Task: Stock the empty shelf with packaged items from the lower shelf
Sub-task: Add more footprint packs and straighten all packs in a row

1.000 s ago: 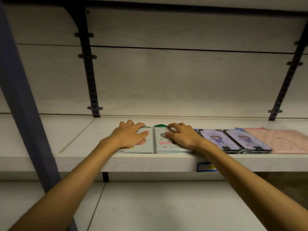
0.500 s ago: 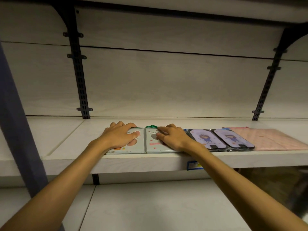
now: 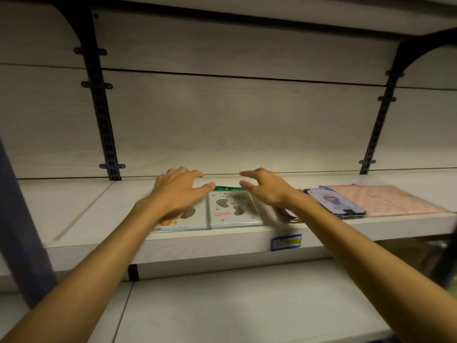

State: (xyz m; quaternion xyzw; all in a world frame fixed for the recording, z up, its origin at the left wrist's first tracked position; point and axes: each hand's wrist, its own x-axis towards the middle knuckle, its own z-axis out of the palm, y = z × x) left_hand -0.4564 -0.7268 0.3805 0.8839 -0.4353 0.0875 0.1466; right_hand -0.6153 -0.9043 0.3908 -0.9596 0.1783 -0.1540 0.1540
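Two bare forearms reach up over a pale lower shelf board (image 3: 247,305) toward the shelf (image 3: 79,206) above it, whose front edge carries a blue price label (image 3: 286,242). On that shelf two pale packaged items lie flat side by side, edges touching, long axes running front to back: the left packet (image 3: 184,220) and the right packet (image 3: 231,210), a green strip at its far end. The left hand (image 3: 178,191) hovers over the left packet, fingers spread and loosely bent, gripping nothing. The right hand (image 3: 265,188) hangs above the right packet, fingers relaxed, empty. Right of them lie a purple phone case (image 3: 336,201) and a pink flat package (image 3: 385,200). Behind stands a pale wood-grain back panel (image 3: 235,125) with black slotted brackets (image 3: 105,125).
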